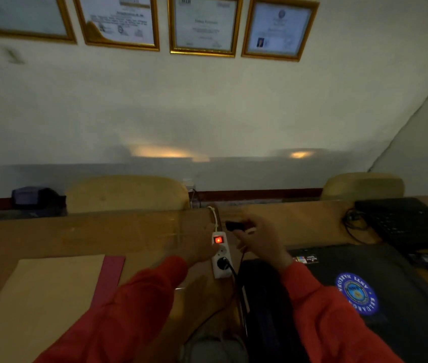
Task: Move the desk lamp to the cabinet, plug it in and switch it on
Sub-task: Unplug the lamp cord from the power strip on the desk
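Observation:
A white power strip [221,259] lies on the wooden desk [142,231], its red switch [218,240] lit and one black plug [223,263] seated in its near socket. My left hand [199,251] rests against the strip's left side. My right hand [257,241] hovers just right of the strip and grips a small black plug [234,226], its thin black cord [241,260] hanging down toward me. The lamp's body is not clearly visible; a dark shape [268,310] sits between my red sleeves.
A brown folder [37,297] on a red one lies at the left. A black laptop [380,289] with a blue round sticker and a black keyboard [407,221] are on the right. Two tan chair backs [129,193] stand behind the desk.

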Available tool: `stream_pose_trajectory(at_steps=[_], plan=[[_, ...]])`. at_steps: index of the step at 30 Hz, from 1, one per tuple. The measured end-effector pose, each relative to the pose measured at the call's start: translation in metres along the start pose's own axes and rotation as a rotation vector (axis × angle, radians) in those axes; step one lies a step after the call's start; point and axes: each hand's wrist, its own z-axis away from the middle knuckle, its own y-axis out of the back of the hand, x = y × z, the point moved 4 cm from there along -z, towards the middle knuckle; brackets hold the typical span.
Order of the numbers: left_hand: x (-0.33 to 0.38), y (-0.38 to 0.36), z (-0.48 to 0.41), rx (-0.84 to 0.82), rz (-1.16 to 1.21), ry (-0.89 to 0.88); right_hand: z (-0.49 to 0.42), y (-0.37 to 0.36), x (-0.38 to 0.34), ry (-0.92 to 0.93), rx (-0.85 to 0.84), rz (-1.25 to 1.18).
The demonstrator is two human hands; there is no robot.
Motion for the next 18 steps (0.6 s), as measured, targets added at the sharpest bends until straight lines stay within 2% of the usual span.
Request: stream_pose_trajectory(at_steps=[3,9,14,18], plan=[[0.025,0.032,0.032,0.109,0.0,-0.079,0.036,0.023,-0.033,0.061,0.11,-0.13],[0.052,0.07,0.103,0.278,0.104,-0.093,0.096,0.042,-0.082,0.157,0.21,-0.351],[0.054,0.081,0.164,0.404,0.161,-0.081,0.139,0.032,-0.111,0.246,0.146,-0.589],[0.044,0.079,0.223,0.486,0.185,-0.075,0.165,0.011,-0.121,0.224,-0.028,-0.69]])
